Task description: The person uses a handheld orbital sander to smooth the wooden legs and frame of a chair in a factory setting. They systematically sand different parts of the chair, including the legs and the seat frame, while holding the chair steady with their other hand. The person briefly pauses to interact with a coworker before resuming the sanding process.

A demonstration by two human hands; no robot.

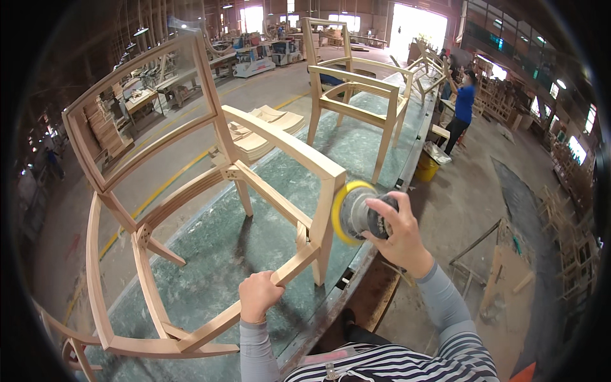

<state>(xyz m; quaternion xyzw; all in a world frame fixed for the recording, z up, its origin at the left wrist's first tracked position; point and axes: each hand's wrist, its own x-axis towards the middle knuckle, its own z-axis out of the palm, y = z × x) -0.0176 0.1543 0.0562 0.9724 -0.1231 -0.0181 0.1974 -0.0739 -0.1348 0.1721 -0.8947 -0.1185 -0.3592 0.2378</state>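
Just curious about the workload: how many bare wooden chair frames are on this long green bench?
3: the unfinished pale wooden chair frame under the hands, a second mid-bench, a third at the far end. Others may be hidden behind.

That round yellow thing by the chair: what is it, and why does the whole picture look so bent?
The picture comes from a wide-angle camera worn on a person's head, looking down, so straight edges curve near the rim. The two hands are the person's own. The right hand holds a sander with a yellow disc against the front leg of a bare wooden chair frame. The left hand grips the frame's lower side rail. The frame stands on a long workbench with a greenish top; a second chair frame stands farther along it. A person in blue works beyond.
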